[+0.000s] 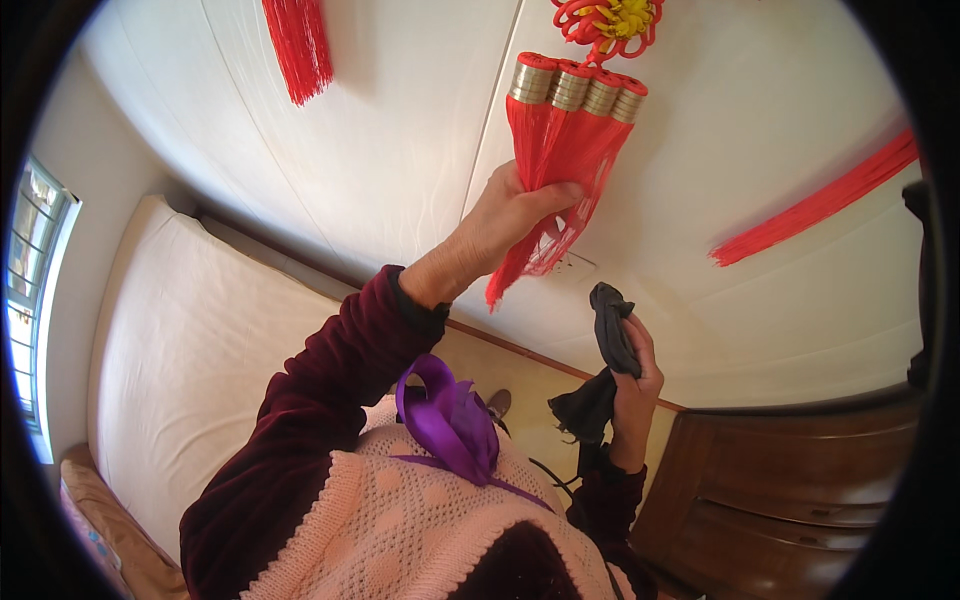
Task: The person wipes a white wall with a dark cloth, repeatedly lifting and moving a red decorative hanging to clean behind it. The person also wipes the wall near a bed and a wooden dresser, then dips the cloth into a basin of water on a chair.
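A red knotted ornament [612,20] with a yellow centre hangs on the pale wall at the top. Below it hangs a bunch of red tassels [570,135], each bound with a gold band near its top. My left hand [525,215] is closed round the tassel strands at about mid-length, and loose ends dangle under my fingers. Lower and to the right, my right hand [637,375] grips a crumpled dark cloth [612,335]. Part of that cloth droops beside my wrist, apart from the tassels.
More red tassels hang at the upper left [298,50] and at the right [820,198]. A bed with a cream cover [170,350] stands at the left, near a barred window [35,270]. At the lower right is a brown wooden cabinet [790,480]. A wall socket [572,266] sits behind the tassels.
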Action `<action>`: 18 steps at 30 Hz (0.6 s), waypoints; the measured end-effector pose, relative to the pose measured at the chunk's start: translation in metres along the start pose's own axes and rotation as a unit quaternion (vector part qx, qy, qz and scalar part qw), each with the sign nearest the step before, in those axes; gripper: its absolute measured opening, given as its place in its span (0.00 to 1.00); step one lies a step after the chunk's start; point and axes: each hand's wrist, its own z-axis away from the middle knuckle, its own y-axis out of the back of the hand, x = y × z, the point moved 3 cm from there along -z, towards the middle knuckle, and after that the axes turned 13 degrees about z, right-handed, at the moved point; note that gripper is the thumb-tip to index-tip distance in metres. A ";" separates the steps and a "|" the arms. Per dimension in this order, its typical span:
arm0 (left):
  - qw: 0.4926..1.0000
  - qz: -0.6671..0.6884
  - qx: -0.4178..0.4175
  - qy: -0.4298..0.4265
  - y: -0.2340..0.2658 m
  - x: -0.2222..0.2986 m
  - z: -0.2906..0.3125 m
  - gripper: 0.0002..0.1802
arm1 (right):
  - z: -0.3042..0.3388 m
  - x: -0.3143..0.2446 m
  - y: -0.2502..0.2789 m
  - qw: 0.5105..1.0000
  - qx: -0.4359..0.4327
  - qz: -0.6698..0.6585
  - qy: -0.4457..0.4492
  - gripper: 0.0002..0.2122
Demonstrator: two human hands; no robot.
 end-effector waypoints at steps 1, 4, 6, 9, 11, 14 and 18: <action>1.000 0.015 -0.023 0.006 -0.002 0.000 0.000 0.12 | 0.000 0.000 0.000 1.000 -0.001 -0.011 -0.001 0.26; 0.997 0.035 -0.069 0.027 -0.004 -0.001 -0.001 0.11 | 0.000 -0.001 0.000 1.000 0.000 0.013 -0.011 0.25; 0.993 0.029 -0.097 0.053 -0.002 -0.002 0.000 0.10 | -0.001 -0.003 0.001 1.000 0.002 0.011 -0.021 0.23; 0.991 -0.006 -0.099 0.093 0.005 0.002 0.004 0.08 | -0.003 -0.010 0.002 1.000 0.004 0.009 -0.007 0.23; 0.993 0.014 -0.090 0.075 0.009 0.007 0.012 0.06 | -0.006 -0.017 0.002 1.000 0.010 0.021 0.015 0.23; 0.994 0.019 -0.057 0.094 0.019 0.020 0.025 0.05 | -0.013 -0.034 0.004 0.996 0.028 0.057 0.061 0.24; 0.996 0.002 -0.041 0.073 0.025 0.034 0.031 0.05 | -0.041 -0.058 0.009 0.979 0.075 0.129 0.138 0.27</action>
